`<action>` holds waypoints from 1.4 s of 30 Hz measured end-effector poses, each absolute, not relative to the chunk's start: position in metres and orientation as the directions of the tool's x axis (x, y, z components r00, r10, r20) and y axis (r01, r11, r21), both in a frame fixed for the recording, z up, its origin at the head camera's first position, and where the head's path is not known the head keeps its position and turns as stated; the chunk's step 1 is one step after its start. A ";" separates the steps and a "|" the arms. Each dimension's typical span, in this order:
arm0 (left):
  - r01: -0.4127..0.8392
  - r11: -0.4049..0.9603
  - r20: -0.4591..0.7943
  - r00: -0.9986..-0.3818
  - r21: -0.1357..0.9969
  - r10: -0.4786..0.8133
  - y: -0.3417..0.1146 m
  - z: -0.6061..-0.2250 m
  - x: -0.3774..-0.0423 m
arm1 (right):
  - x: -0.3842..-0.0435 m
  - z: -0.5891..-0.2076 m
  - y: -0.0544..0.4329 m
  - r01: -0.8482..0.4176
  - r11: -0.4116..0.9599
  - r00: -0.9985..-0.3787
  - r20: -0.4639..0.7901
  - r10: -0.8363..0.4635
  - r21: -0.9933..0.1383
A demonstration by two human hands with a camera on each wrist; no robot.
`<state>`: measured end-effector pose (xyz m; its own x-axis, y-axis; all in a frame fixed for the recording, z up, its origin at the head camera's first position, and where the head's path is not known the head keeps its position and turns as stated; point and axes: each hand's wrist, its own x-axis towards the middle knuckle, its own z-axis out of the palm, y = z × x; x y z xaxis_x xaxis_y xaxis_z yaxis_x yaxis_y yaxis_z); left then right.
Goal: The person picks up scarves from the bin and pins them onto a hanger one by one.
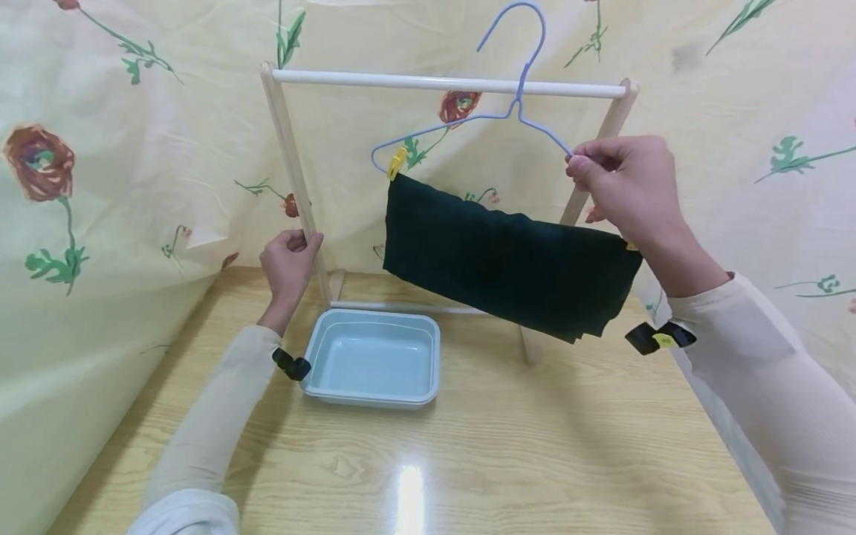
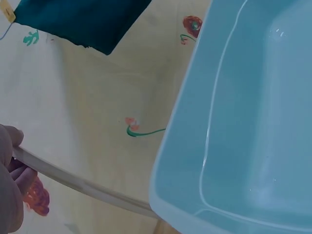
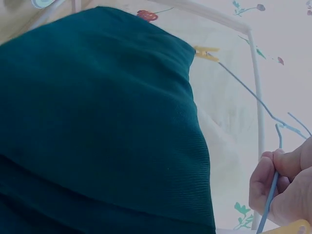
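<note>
My right hand (image 1: 625, 182) pinches the right shoulder of a blue wire hanger (image 1: 468, 119), whose hook stands up near the rack's top bar. A dark green cloth (image 1: 501, 253) hangs from the hanger, tilted lower on the right. One yellow clothespin (image 1: 397, 163) clips its left corner; another yellow clothespin (image 1: 631, 246) is partly hidden by my right wrist. In the right wrist view, finger and thumb close around the blue wire (image 3: 271, 200). My left hand (image 1: 289, 264) grips the left wooden post (image 1: 292, 148) of the rack.
A light blue plastic basin (image 1: 374, 397) sits on the wood-grain table (image 1: 521, 461), in front of the rack's lower bar. The rack's white top bar (image 1: 414, 80) spans two wooden posts. Flower-patterned cloth (image 1: 134, 245) covers the walls behind and at the sides.
</note>
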<state>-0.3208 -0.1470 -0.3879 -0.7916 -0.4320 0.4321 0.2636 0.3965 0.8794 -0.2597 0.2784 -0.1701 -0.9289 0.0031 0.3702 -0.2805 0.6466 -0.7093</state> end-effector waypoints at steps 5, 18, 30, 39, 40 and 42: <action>0.262 0.391 0.428 -0.791 0.882 -0.437 -0.147 -0.388 -0.320 | -0.266 -0.171 0.272 -0.247 0.676 -0.936 0.352 0.020 -0.695; 0.247 0.382 0.409 -0.801 0.891 -0.437 -0.149 -0.388 -0.321 | -0.278 -0.189 0.256 -0.215 0.661 -0.944 0.326 0.047 -0.719; 0.252 0.368 0.403 -0.811 0.895 -0.424 -0.151 -0.389 -0.322 | -0.287 -0.203 0.249 -0.206 0.666 -0.946 0.320 0.052 -0.717; 0.264 0.365 0.410 -0.813 0.893 -0.415 -0.151 -0.388 -0.322 | -0.287 -0.219 0.249 -0.223 0.630 -0.950 0.310 0.030 -0.744; 0.267 0.365 0.412 -0.811 0.892 -0.414 -0.151 -0.389 -0.321 | -0.287 -0.221 0.248 -0.222 0.626 -0.951 0.309 0.031 -0.747; 0.270 0.369 0.417 -0.810 0.890 -0.413 -0.151 -0.389 -0.322 | -0.287 -0.224 0.248 -0.226 0.625 -0.950 0.311 0.028 -0.747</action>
